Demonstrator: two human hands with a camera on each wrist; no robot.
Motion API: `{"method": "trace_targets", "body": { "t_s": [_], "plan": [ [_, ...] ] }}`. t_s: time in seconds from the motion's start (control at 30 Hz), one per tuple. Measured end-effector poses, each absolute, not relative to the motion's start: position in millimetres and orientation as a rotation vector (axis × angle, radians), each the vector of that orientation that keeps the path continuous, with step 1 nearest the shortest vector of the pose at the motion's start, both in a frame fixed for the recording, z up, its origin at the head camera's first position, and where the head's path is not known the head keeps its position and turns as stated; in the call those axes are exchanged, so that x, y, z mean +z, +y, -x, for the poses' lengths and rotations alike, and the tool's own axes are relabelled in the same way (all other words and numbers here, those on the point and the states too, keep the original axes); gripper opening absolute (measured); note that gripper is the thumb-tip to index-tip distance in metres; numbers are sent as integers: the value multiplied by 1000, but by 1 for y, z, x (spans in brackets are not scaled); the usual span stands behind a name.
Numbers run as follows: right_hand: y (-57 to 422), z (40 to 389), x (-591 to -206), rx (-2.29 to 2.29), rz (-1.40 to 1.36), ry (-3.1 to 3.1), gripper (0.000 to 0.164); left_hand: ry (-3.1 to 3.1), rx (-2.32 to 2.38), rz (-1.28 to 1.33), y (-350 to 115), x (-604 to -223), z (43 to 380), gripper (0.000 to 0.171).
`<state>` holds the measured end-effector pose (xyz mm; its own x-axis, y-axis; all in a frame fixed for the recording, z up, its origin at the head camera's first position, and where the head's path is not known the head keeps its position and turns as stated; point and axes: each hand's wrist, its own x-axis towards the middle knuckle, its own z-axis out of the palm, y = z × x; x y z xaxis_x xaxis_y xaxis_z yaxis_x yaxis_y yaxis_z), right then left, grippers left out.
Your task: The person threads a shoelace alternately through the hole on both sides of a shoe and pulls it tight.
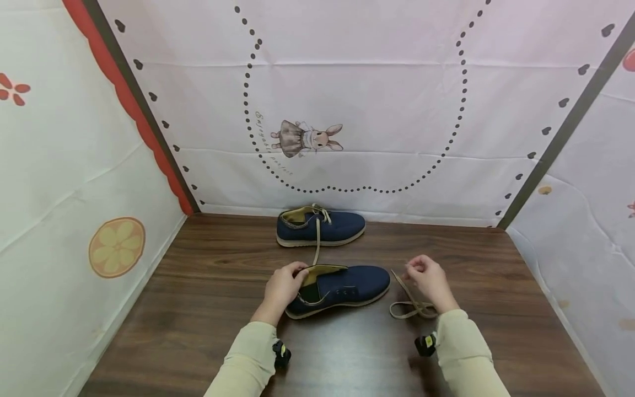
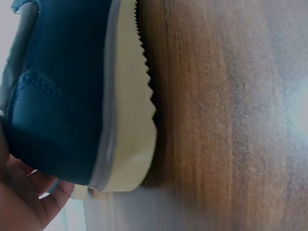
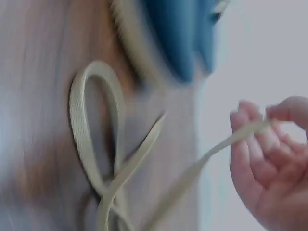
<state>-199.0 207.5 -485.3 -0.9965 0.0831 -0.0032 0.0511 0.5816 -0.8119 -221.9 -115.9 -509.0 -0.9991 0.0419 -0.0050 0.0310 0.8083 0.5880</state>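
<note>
The near navy shoe, toe to the right, lies on its cream sole with no lace in its visible eyelets. My left hand grips it at the heel end of its opening; the left wrist view shows fingers curled behind the heel. To the right of the toe, my right hand pinches one end of a flat beige shoelace between thumb and fingertips. The rest of that lace lies looped on the table, its other tip loose.
Behind the near shoe stands a matching laced navy shoe, with one lace strand hanging down its side toward the near shoe. The brown wooden table ends against a white printed cloth at the back and both sides.
</note>
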Motion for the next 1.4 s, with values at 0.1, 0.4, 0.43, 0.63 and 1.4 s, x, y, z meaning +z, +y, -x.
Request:
{"method": "trace_targets", "body": {
  "t_s": [0.1, 0.4, 0.43, 0.63, 1.4],
  "plan": [
    [183, 189, -481, 1718, -102, -2725, 13, 3126, 908, -180, -115, -507, 217, 21],
    [135, 171, -498, 1837, -239, -2805, 12, 3008, 820, -830, -67, -488, 197, 36],
    [133, 171, -499, 1842, -225, -2804, 12, 2945, 784, -813, -63, -489, 197, 39],
    [126, 170, -502, 1917, -177, -2765, 16, 2756, 864, -639, -61, -498, 203, 26],
    [144, 192, -505, 2523, -457, -2719, 33, 2710, 970, -862, -67, -512, 200, 11]
  ]
}}
